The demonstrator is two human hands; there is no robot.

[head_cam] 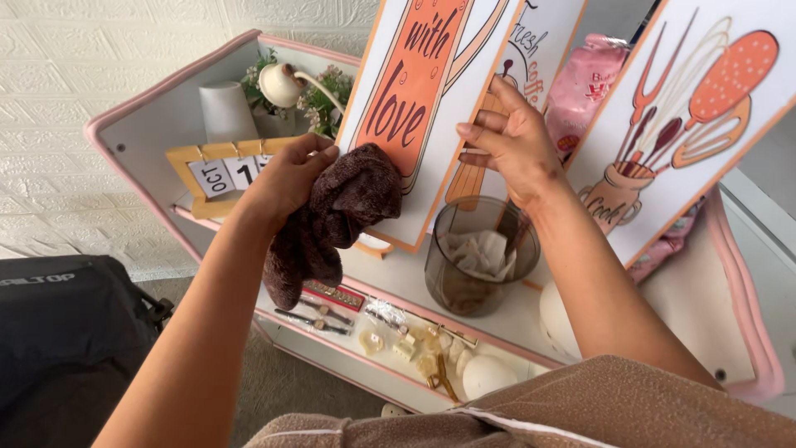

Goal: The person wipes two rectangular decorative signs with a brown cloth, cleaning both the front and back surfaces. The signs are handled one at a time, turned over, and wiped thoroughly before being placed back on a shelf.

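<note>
A dark brown cloth [332, 220] is pinched in the grip of the left hand [286, 178], fingers closed over its upper fold; the rest of the cloth hangs bunched below the hand, in front of a pink-edged white shelf [149, 124]. The right hand [510, 145] is held with fingers loosely curled and partly spread, its fingertips touching the edge of the middle sign [539, 46]; nothing is clasped in it. Three flat rectangular white signs are propped on the shelf, tilted; the left sign [414, 91] bears a large orange shape with dark lettering; the middle one is narrow, with an orange utensil drawn on it; the right sign [705, 108] shows orange and brown kitchen tools in a jar. A pink package [584, 87] is seen between the middle and right signs; a smoky glass jar [448, 278] with crumpled paper inside stands just below the right hand; a wooden block calendar [220, 170] stands behind the left hand.
</note>
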